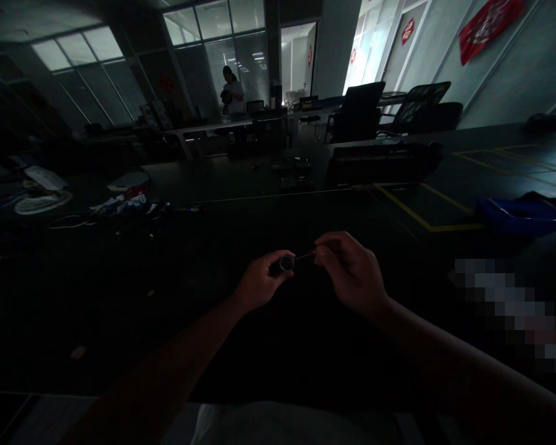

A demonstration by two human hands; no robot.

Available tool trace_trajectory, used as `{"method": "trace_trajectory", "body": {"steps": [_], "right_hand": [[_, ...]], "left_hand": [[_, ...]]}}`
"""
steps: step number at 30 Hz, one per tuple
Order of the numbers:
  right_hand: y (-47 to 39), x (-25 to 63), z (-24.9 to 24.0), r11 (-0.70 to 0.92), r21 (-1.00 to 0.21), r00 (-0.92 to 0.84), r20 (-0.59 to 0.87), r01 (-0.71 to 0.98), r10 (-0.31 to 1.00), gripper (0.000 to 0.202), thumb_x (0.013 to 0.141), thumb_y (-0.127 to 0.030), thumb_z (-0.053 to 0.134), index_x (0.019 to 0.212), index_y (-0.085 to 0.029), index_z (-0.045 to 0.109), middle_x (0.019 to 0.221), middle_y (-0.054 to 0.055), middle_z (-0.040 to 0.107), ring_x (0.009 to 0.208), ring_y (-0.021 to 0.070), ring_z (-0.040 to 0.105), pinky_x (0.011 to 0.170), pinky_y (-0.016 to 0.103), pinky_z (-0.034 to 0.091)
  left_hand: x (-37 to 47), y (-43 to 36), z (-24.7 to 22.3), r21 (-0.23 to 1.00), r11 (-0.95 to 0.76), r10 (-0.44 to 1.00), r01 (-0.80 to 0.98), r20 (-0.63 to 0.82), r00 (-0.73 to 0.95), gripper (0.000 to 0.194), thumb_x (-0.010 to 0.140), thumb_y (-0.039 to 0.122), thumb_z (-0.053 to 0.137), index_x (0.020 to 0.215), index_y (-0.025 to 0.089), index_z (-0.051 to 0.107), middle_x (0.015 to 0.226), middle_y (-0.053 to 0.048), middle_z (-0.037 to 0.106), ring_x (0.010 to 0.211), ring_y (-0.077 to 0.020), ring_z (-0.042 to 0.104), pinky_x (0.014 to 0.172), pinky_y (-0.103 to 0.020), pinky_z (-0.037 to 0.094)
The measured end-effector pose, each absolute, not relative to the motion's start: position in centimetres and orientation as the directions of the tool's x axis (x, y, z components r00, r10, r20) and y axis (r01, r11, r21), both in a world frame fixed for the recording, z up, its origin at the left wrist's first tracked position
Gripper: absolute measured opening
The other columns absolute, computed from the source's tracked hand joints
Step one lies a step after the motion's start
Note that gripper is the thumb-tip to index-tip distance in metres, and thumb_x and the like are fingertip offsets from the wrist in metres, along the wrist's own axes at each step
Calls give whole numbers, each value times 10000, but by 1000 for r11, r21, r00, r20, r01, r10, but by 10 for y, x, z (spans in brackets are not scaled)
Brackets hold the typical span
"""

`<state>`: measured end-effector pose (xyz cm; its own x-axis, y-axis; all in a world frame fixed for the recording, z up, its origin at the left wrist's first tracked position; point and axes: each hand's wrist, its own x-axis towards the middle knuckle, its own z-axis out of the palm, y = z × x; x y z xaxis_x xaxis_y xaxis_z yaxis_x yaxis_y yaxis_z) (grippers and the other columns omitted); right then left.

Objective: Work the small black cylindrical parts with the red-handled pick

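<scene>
Dark cylinder (286, 264) over the desk (204, 358), inward of its near edge. My left hand (259, 283) grips its sides; my right hand (352, 272) pinches a thin rod (304, 255). Both probably light, stiff; cylinder best held around its barrel.

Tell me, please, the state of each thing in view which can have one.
Dark cylinder: held in left hand, round end facing camera.
Thin tool: pinched in right hand, tip beside the cylinder, contact unclear.
Blue item: lying on table.
Central doorway: open.
</scene>
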<state>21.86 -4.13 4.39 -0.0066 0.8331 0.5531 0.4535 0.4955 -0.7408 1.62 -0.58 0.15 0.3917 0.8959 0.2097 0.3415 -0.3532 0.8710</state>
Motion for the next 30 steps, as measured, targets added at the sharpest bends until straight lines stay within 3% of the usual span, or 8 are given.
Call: {"method": "trace_trajectory", "body": {"steps": [5, 15, 22, 30], "right_hand": [[-41, 214, 41, 476, -698, -3, 562, 535, 827, 153, 956, -333, 544, 1030, -221, 616, 833, 37, 737, 710, 169, 710, 646, 293, 522], [-39, 214, 44, 422, -763, 32, 499, 489, 866, 148, 935, -353, 589, 966, -213, 628, 794, 42, 752, 734, 191, 743, 653, 301, 544], [-35, 217, 41, 401, -736, 48, 505, 546, 862, 168, 951, -366, 567, 941, -214, 636, 736, 21, 740, 684, 178, 721, 639, 296, 521], [-39, 216, 42, 436, -612, 32, 603, 660, 797, 352, 848, -488, 706, 643, -233, 579, 590, -15, 681, 503, 133, 629, 489, 251, 453]], "left_hand": [[8, -5, 5, 869, -324, 918, 373, 195, 345, 345, 829, 171, 714, 1157, 270, 674, 1190, -40, 701, 1130, -235, 647, 1034, -410, 485], [6, -3, -5, 843, -387, 897, 374, 249, 366, 379, 829, 191, 718, 1193, 287, 677, 1203, -38, 694, 1134, -238, 646, 1024, -414, 496], [7, -5, 3, 859, -351, 914, 372, 228, 335, 378, 819, 169, 729, 1182, 255, 671, 1173, -52, 705, 1100, -230, 655, 1024, -409, 492], [2, -1, -1, 829, -398, 907, 393, 291, 304, 362, 822, 211, 750, 1175, 266, 692, 1209, -58, 704, 1156, -249, 641, 1074, -454, 468]]}}
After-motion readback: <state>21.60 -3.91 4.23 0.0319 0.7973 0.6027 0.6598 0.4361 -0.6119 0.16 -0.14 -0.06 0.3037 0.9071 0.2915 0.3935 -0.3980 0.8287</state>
